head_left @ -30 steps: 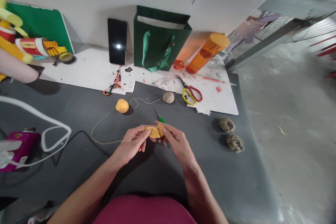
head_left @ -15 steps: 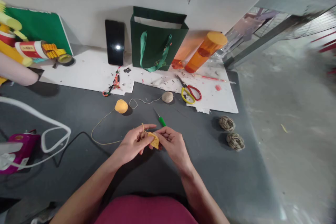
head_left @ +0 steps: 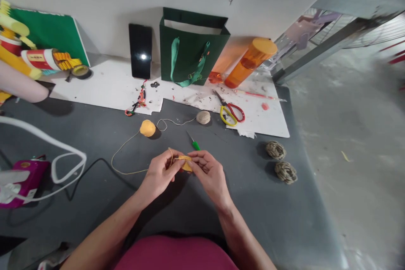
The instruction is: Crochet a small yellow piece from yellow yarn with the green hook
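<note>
My left hand (head_left: 160,173) pinches a small yellow crocheted piece (head_left: 186,166) between thumb and fingers. A strand of yellow yarn loops over its index finger and trails left to a yellow yarn ball (head_left: 147,128) on the table. The fingers of my right hand (head_left: 209,175) are closed on the other side of the same piece. Whether a hook is between the fingers is hidden. Just beyond the right hand lies a thin metal-tipped tool with a green handle (head_left: 195,145). A beige yarn ball (head_left: 203,117) rests farther back.
Scissors (head_left: 230,112) with red and yellow handles lie on a white board (head_left: 104,88). Behind stand a phone (head_left: 141,50), a dark green paper bag (head_left: 193,50) and an orange bottle (head_left: 249,63). Two crocheted balls (head_left: 276,150) sit right; a white cable (head_left: 47,138) curves at left.
The yellow piece has been tilted and folded between my fingers, so less of its flat face shows. Both hands have drawn slightly up around it. The view has shifted a little.
</note>
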`<state>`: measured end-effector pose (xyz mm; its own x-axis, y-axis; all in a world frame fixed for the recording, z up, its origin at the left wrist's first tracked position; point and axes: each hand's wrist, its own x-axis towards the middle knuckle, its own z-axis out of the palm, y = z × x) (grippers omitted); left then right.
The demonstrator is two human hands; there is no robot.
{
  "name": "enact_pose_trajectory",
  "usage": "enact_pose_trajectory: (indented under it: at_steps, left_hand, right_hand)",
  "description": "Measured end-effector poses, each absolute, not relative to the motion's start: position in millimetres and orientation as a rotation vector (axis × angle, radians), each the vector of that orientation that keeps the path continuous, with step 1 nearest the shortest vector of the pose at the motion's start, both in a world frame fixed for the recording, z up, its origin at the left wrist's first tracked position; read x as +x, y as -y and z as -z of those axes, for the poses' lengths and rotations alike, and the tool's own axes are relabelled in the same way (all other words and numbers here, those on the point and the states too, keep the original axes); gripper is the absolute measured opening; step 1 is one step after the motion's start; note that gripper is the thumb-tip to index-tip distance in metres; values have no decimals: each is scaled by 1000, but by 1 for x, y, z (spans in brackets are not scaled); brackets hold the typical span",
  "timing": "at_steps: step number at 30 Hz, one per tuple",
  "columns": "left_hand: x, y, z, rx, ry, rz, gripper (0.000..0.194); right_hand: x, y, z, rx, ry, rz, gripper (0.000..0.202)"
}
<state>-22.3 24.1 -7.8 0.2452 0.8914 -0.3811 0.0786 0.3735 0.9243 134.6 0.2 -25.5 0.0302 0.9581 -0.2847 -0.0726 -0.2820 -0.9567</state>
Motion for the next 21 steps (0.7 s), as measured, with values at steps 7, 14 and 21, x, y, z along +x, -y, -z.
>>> enact_pose_trajectory:
  at_steps: [7,14,21]
  left_hand:
    - [-21,-26,8,1080,-1292,-793,31]
    - [-18,-27,12,1063,-1314,-802,38]
    - [-22,-26,-1,1062,-1313,-740,36]
  right_hand:
    - [137,-2,22,-1383,1055,-1420,21]
    - [138,-2,19,-1297,987,-1449,25]
    - [166,2,22,-1545,967,-1033,25]
